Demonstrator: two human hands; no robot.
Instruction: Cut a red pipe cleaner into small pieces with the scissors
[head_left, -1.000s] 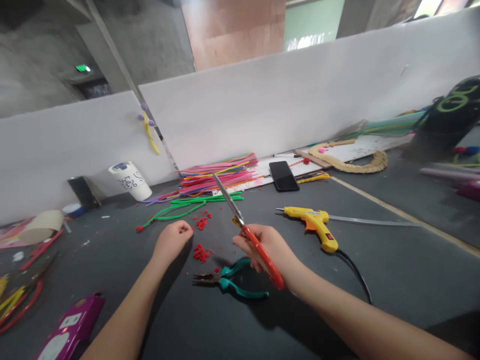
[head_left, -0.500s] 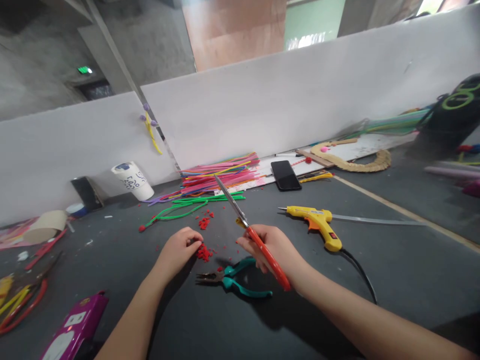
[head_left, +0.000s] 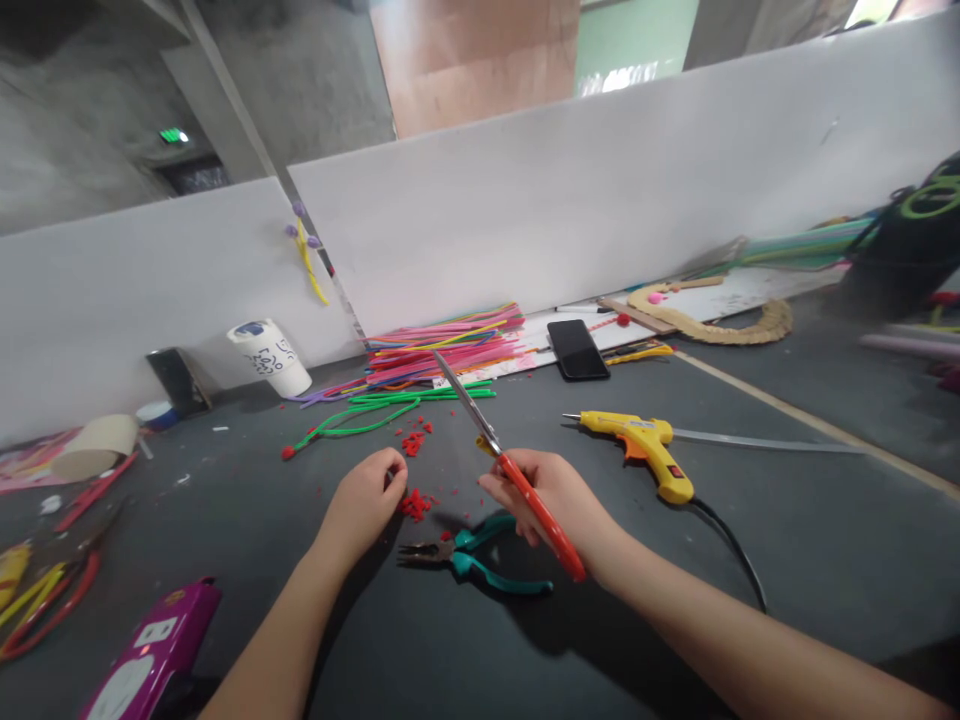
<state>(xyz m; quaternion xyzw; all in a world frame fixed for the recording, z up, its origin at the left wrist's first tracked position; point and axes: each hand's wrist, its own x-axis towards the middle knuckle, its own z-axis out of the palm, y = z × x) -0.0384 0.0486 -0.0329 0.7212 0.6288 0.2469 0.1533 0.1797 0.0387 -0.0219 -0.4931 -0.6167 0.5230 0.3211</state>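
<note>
My right hand [head_left: 547, 490] grips red-handled scissors [head_left: 534, 505], blades pointing up and to the left, the two blades close together. A small yellow bit shows near their pivot. My left hand [head_left: 367, 500] rests low over the table with its fingers curled together; whatever they pinch, if anything, is hidden. Right beside its fingertips lies a small heap of red clippings [head_left: 415, 505], and more red bits [head_left: 412, 443] are scattered behind. Below and between both hands, teal-handled pliers [head_left: 472, 560] lie with jaws to the left.
A yellow glue gun [head_left: 637, 445] with its cord lies right. Behind are green pipe cleaners [head_left: 405, 402], a pile of pink ones [head_left: 450, 352] and a phone [head_left: 577, 350]. At left stand a white roll [head_left: 270, 360] and a purple power strip [head_left: 154, 650].
The view has shifted slightly, moving everything a little to the right. My left fingers have curled and turned a little above the red clippings; the scissors stay in my right hand.
</note>
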